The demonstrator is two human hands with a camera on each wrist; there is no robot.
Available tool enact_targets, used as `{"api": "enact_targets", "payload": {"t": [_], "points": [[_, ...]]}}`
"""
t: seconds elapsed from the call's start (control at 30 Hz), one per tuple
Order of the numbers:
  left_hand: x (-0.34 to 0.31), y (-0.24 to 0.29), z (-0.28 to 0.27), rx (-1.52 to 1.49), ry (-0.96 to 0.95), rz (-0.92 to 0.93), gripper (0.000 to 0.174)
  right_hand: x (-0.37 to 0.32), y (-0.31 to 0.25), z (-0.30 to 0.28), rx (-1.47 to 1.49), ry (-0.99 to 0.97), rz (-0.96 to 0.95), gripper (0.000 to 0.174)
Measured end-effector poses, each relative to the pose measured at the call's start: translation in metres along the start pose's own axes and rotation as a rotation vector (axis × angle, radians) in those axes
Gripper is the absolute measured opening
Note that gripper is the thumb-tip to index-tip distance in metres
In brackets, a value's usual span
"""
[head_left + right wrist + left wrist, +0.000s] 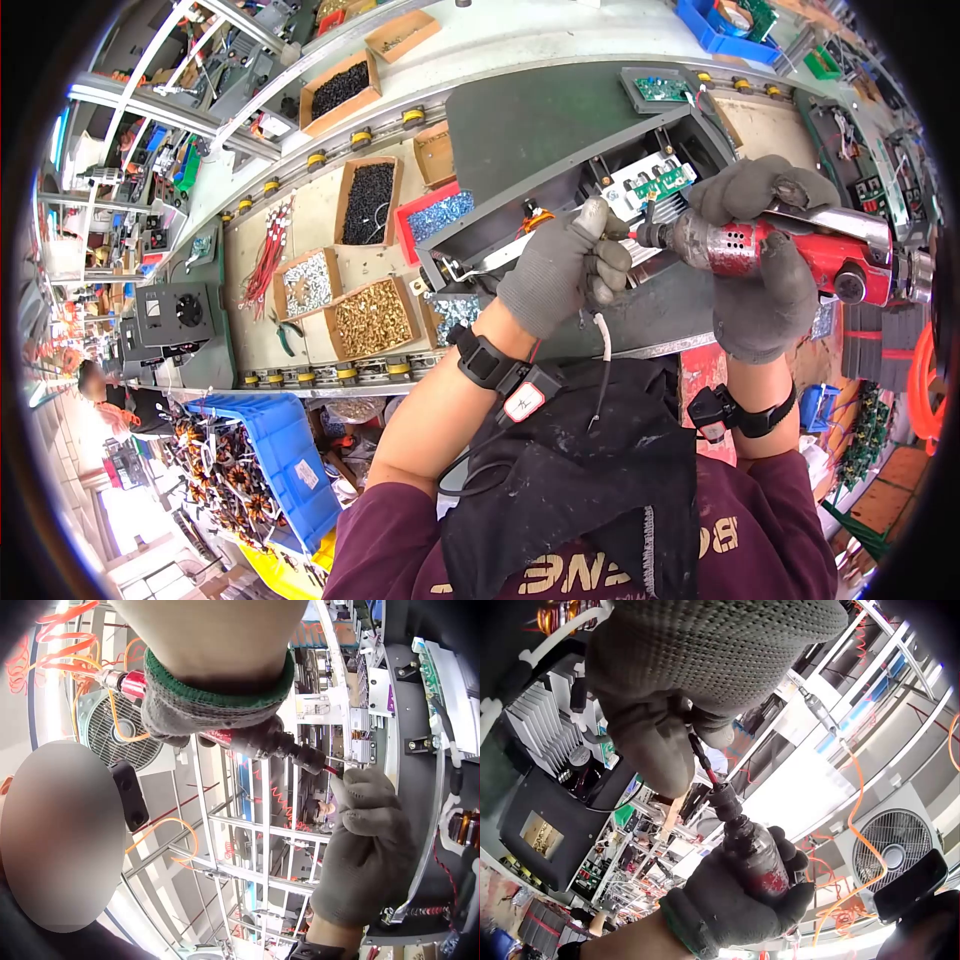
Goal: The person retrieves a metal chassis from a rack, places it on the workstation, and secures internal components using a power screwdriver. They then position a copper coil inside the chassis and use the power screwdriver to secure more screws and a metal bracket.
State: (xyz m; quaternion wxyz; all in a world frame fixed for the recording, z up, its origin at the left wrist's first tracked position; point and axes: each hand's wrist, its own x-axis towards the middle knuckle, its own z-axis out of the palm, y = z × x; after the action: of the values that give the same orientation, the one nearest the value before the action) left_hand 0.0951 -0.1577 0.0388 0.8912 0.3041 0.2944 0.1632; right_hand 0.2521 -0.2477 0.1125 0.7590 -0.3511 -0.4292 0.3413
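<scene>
My right hand (765, 305), in a grey glove, grips a red air screwdriver (735, 243) held sideways, its nose toward the left hand. Gloved too, my left hand (550, 270) has its fingers curled at the driver's tip, pinching the end of the bit (700, 756). Whether a screw sits there I cannot tell; the fingertips hide it. Both hands are over the near side of a dark metal case (490, 222). Inside the case are a green circuit board (660, 182) and a finned heat sink (544, 731). A white cable end (604, 340) hangs below the left hand.
Left of the case stand boxes of brass screws (372, 318), silver screws (306, 284) and black screws (367, 200), plus a red bin (405, 222). Pliers (283, 336) and red wires (268, 250) lie there. A blue crate (270, 450) stands below the bench at left.
</scene>
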Motion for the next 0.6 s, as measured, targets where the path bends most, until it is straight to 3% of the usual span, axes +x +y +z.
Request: {"api": "enact_targets", "payload": {"t": [0.13, 0.23, 0.27, 0.33, 0.37, 0.43, 0.53, 0.6], "points": [[-0.005, 0.002, 0.003, 0.166, -0.032, 0.049, 0.056, -0.005, 0.006, -0.002, 0.049, -0.07, -0.081, 0.043], [-0.008, 0.006, 0.007, 0.2, -0.016, -0.004, 0.059, -0.015, 0.008, -0.006, 0.027, 0.085, 0.004, 0.045], [-0.006, 0.004, 0.004, 0.201, -0.017, -0.006, 0.059, -0.014, 0.007, -0.005, -0.068, 0.003, -0.055, 0.046], [-0.001, -0.002, -0.006, 0.051, -0.202, 0.013, 0.047, -0.011, 0.001, 0.0, -0.164, -0.075, -0.115, 0.048], [-0.003, -0.002, -0.001, 0.054, -0.203, 0.008, 0.047, -0.007, -0.004, 0.012, -0.173, -0.085, -0.153, 0.044], [-0.009, -0.001, 0.016, -0.171, -0.013, -0.012, 0.042, 0.004, -0.016, 0.042, -0.195, -0.103, -0.228, 0.036], [-0.01, -0.005, 0.019, -0.298, -0.048, 0.022, 0.04, 0.003, -0.02, 0.056, -0.225, -0.1, -0.3, 0.029], [-0.009, -0.008, 0.02, -0.334, -0.063, -0.026, 0.039, -0.011, -0.011, 0.045, -0.21, 0.02, -0.267, 0.029]]}}
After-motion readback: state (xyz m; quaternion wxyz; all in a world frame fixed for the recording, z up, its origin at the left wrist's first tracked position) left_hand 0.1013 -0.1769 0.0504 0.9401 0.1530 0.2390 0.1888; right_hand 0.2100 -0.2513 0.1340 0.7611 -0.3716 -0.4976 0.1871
